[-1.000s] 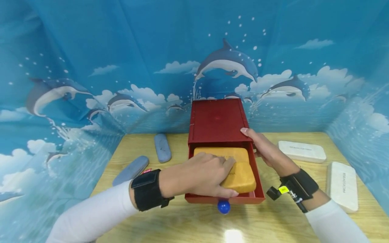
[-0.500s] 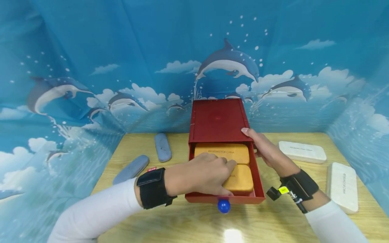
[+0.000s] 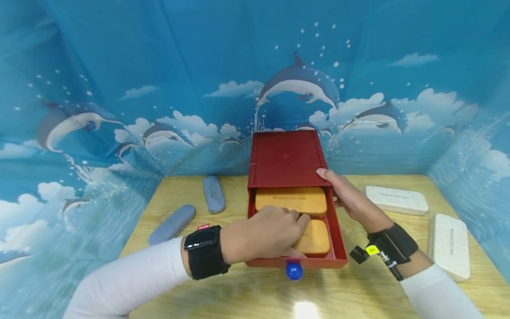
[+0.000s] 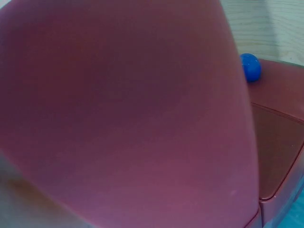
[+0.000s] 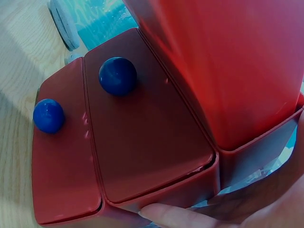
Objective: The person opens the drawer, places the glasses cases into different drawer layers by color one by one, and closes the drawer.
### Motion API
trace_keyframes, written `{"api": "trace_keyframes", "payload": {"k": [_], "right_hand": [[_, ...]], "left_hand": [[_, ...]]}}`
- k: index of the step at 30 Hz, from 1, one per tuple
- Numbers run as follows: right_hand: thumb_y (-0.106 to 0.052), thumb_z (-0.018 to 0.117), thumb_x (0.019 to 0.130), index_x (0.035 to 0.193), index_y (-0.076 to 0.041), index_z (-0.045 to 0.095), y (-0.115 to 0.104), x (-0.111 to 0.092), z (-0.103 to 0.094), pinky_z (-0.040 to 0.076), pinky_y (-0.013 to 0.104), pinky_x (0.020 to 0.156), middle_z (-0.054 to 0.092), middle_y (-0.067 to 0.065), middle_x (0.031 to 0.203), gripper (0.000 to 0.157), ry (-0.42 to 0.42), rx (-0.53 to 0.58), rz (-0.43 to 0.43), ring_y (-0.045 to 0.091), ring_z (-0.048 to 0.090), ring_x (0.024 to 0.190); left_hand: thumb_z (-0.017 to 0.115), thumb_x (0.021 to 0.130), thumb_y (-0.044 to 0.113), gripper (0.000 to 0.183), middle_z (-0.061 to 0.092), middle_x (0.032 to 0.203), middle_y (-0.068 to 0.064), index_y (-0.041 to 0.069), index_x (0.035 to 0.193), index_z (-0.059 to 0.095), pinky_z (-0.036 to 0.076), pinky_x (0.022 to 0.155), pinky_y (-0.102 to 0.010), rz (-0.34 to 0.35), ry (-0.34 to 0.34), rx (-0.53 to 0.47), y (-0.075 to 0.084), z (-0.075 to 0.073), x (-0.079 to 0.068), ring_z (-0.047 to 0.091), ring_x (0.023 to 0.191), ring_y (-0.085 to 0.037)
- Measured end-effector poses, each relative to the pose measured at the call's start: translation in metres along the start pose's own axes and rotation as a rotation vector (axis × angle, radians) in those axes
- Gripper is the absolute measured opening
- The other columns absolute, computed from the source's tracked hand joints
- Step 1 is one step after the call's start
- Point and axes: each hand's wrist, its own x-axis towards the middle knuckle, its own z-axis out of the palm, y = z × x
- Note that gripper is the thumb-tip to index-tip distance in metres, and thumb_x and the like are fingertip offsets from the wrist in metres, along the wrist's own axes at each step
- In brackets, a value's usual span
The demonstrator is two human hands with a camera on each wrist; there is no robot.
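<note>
In the head view, a red drawer cabinet [image 3: 284, 157] stands against the backdrop with its top drawer [image 3: 340, 252] pulled out. Two mustard-yellow glasses cases lie inside: the rear glasses case [image 3: 292, 199] shows printed lettering, and the front glasses case [image 3: 316, 239] is partly covered by my left hand [image 3: 267, 232]. That hand grips the front case from above, its fingertips hidden between the cases. My right hand [image 3: 346, 195] holds the cabinet's right side, thumb over the top edge; one finger [image 5: 178, 216] lies along the side in the right wrist view.
Two grey-blue glasses cases [image 3: 214, 195] lie left on the wooden table [image 3: 223, 297]; a small red tag [image 3: 203, 227] shows behind the left wrist. Two white cases [image 3: 396, 200] lie right. Blue knobs [image 5: 118, 76] protrude from the closed lower drawers. A dolphin-print backdrop [image 3: 191, 97] surrounds the table.
The front yellow case has gone from tilted over the rear one to lower and flatter in the drawer, with the left hand on it. The rear case's lettering is uncovered. The right hand stays put.
</note>
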Motion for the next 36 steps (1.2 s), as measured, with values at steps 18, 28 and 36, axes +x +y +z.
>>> {"api": "trace_keyframes", "payload": {"k": [18, 28, 36], "right_hand": [[-0.065, 0.037, 0.093, 0.135, -0.007, 0.043, 0.003, 0.0, 0.0, 0.053, 0.046, 0.076, 0.052, 0.02, 0.122, 0.071, 0.004, 0.005, -0.003, 0.03, 0.057, 0.1], [-0.065, 0.037, 0.093, 0.135, -0.009, 0.043, 0.001, 0.0, 0.001, 0.053, 0.046, 0.076, 0.051, 0.019, 0.123, 0.07, 0.006, -0.003, -0.021, 0.031, 0.056, 0.102], [-0.064, 0.037, 0.093, 0.134, -0.008, 0.044, 0.0, -0.001, 0.003, 0.053, 0.046, 0.076, 0.051, 0.02, 0.122, 0.07, 0.004, -0.003, -0.01, 0.031, 0.056, 0.1]], "left_hand": [[0.049, 0.088, 0.064, 0.058, 0.059, 0.09, 0.001, 0.011, 0.113, 0.051, 0.048, 0.052, -0.022, -0.001, -0.082, -0.04, 0.0, -0.004, 0.0, 0.057, 0.075, -0.01], [0.049, 0.09, 0.061, 0.061, 0.061, 0.1, 0.0, 0.013, 0.128, 0.045, 0.05, 0.063, -0.024, -0.019, -0.209, -0.143, -0.004, -0.014, 0.0, 0.059, 0.085, -0.011], [0.049, 0.09, 0.061, 0.063, 0.061, 0.109, 0.0, 0.015, 0.133, 0.047, 0.051, 0.068, -0.025, -0.015, -0.162, -0.106, -0.004, -0.019, -0.011, 0.058, 0.091, -0.011]]}}
